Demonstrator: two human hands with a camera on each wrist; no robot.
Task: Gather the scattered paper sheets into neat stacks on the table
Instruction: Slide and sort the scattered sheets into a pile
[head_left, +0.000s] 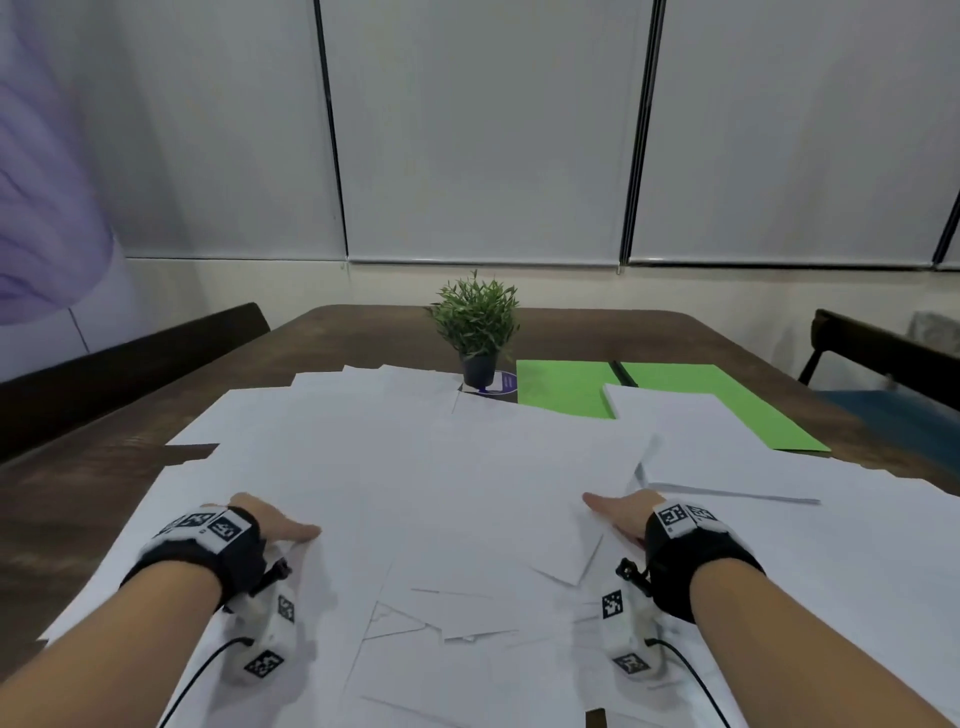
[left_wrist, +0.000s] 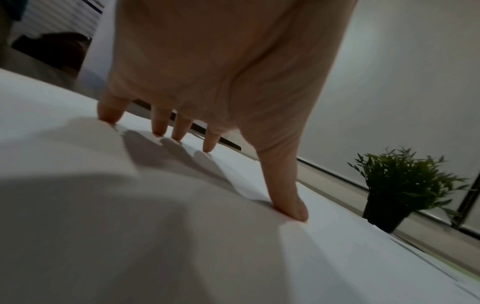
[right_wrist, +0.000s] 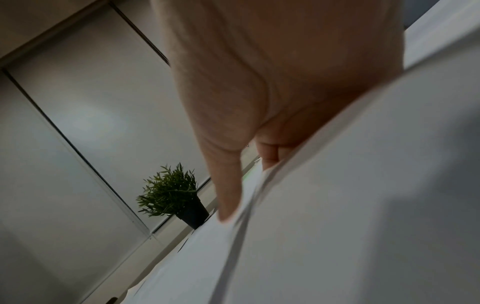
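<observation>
Many white paper sheets (head_left: 441, 467) lie scattered and overlapping across the brown table (head_left: 78, 509). My left hand (head_left: 275, 522) is at the near left of the spread. Its straight fingertips (left_wrist: 158, 131) and thumb press down on a top sheet (left_wrist: 130, 226), with the palm raised. My right hand (head_left: 621, 512) is at the near right. Its thumb (right_wrist: 228, 205) lies straight on the paper, pointing left. The other fingers reach forward and are mostly hidden behind a lifted sheet edge (right_wrist: 337, 185).
A small potted plant (head_left: 478, 322) stands at the back centre on a purple round mat (head_left: 503, 383). Green sheets (head_left: 571, 389) with a dark pen (head_left: 623, 373) lie at the back right. A neater white pile (head_left: 675, 421) overlaps them. Dark chairs (head_left: 883, 348) flank the table.
</observation>
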